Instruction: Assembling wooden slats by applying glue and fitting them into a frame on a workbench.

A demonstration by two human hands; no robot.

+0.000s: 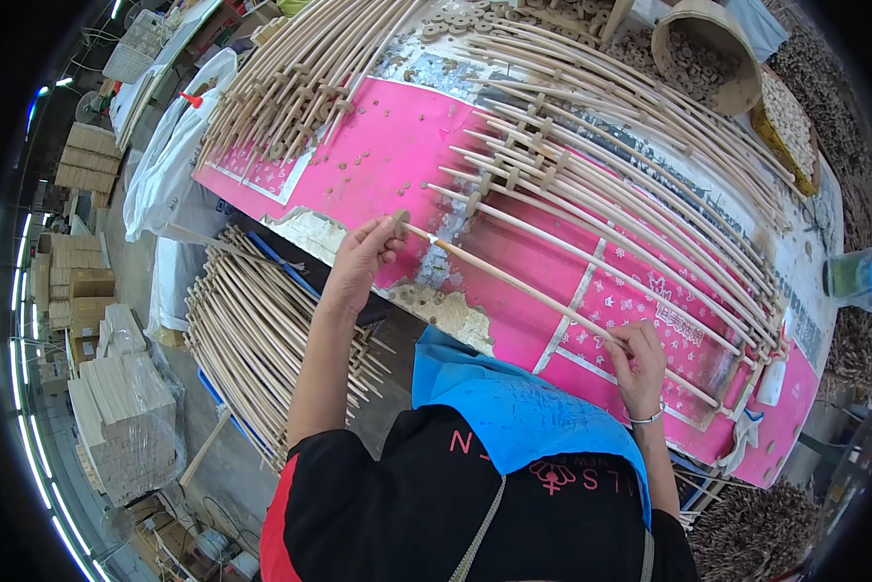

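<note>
In my left hand (368,250) a small round wooden disc (400,224) is pinched between thumb and fingers, at the near end of a long thin wooden stick (528,288). I cannot tell whether the stick's tip is inside the disc or only against it. An orange-brown band shows on the stick close to that end. My right hand (638,367) has its fingers closed around the same stick farther along, toward the right. Beyond it, a row of similar wooden sticks (591,209) lies side by side, several with wooden discs (474,204) near their left ends.
A pink printed sheet (397,126) covers the worktable. More disc-tipped sticks (305,73) are piled at the far left. A tipped tub (712,53) of discs and a yellow box (787,126) of pale pieces stand far right. Bundled sticks (246,330) lie below the table's left edge.
</note>
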